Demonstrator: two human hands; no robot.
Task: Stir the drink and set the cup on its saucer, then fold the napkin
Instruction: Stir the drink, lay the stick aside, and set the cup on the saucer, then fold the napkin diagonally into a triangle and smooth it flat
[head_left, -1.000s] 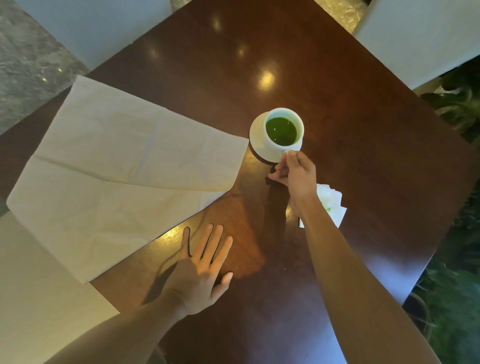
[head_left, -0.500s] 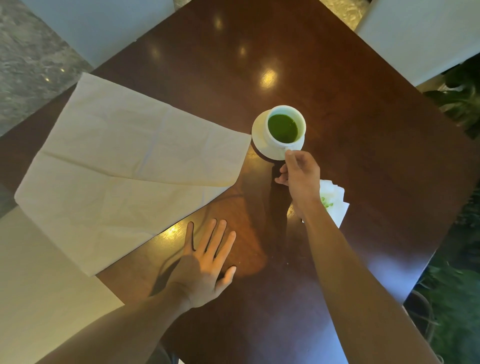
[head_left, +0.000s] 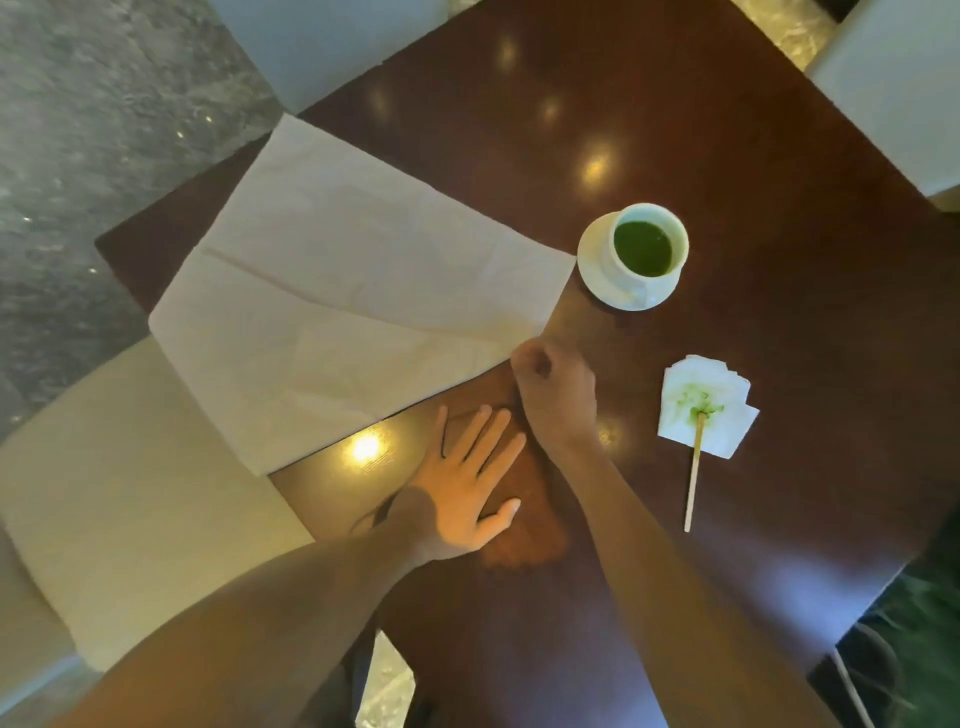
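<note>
Left hand: our left hand (head_left: 470, 488) lies flat and spread on the dark bench (head_left: 779, 260), palm down, holding nothing, just short of the napkin's near edge.
Right hand: our right hand (head_left: 553, 395) sits loosely curled at the napkin's near right corner; the view is soft there, so we cannot tell whether the fingers have pinched the cloth or only touch it.
Stirrer: a wooden stick (head_left: 693, 473) rests with its stained tip on a small paper tissue (head_left: 704, 405), off to the right, well apart from both hands.
Napkin: the large pale napkin (head_left: 353, 291) lies open and creased, its left part hanging past the bench edge toward a cushioned seat (head_left: 119, 493).
Cup: the white cup (head_left: 649, 249) of green drink stands on its saucer (head_left: 597, 270), just beside the napkin's far right corner.
Stage: we judge stirring and cup placement done; folding is what remains.
Risk: a brisk lift or swing of that right corner could brush the saucer and slop the full cup.
Risk, second: the overhang could drag the cloth off the bench if pulled unevenly.
</note>
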